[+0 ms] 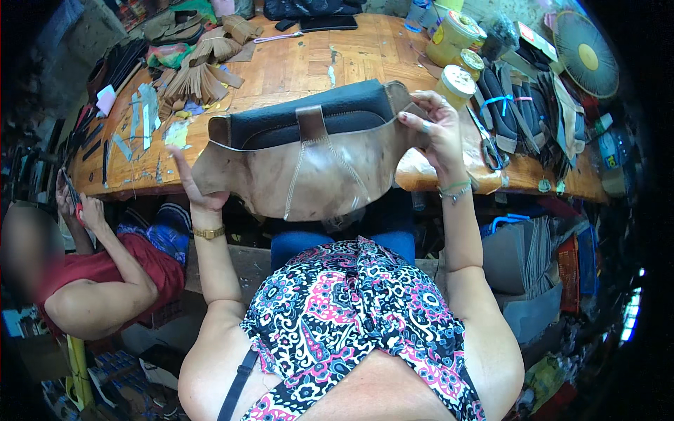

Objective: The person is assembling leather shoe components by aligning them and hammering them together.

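Note:
I hold up a brown leather bag piece (281, 179) with both hands in front of the table's near edge. It has a black panel (274, 125) along its upper part, a short brown strap across the middle and pale stitch lines running down from it. My left hand (203, 196) bears the piece's left corner; its thumb points up and away, and its fingers are hidden behind the leather. At the upper right corner, my right hand (439, 130) pinches the leather between thumb and fingers.
Several jars (455, 84), scissors (491, 151) and bundled dark pieces (519, 112) stand or lie on the right of the wooden table (295, 67). Brown leather strips (193, 81) and scraps cover the left. A co-worker in a red top (112, 281) sits close by, holding red-handled scissors.

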A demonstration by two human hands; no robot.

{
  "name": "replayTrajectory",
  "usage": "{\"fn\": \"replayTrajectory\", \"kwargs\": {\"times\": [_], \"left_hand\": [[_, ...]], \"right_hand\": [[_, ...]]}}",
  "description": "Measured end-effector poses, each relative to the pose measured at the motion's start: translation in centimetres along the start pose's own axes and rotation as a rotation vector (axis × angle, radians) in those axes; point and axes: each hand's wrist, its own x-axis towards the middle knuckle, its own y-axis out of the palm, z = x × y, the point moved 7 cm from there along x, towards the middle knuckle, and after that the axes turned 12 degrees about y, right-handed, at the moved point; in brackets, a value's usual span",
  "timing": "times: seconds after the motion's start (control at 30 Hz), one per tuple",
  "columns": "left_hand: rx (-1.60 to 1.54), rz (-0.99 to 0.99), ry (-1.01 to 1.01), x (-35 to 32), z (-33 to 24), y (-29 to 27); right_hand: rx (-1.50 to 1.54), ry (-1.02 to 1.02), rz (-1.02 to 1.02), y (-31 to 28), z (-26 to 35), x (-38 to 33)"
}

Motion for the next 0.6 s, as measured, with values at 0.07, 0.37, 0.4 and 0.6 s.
{"fn": "replayTrajectory", "kwargs": {"times": [0.07,0.37,0.4,0.6], "left_hand": [[0.068,-0.168,-0.064,-1.0,-1.2,-3.6],[0.841,-0.237,-0.135,4.3,-3.1,-7.4],[0.878,-0.279,-0.115,4.9,-3.5,-9.0],[0.975,-0.289,-0.087,6.8,-3.2,-10.5]], "right_hand": [[-0.052,-0.023,0.015,-0.4,-1.2,2.5],[-0.497,0.320,0.227,-2.1,-4.8,10.9],[-0.543,0.322,0.192,-2.2,-4.6,11.4],[-0.610,0.333,0.082,-3.2,-5.0,14.4]]}}
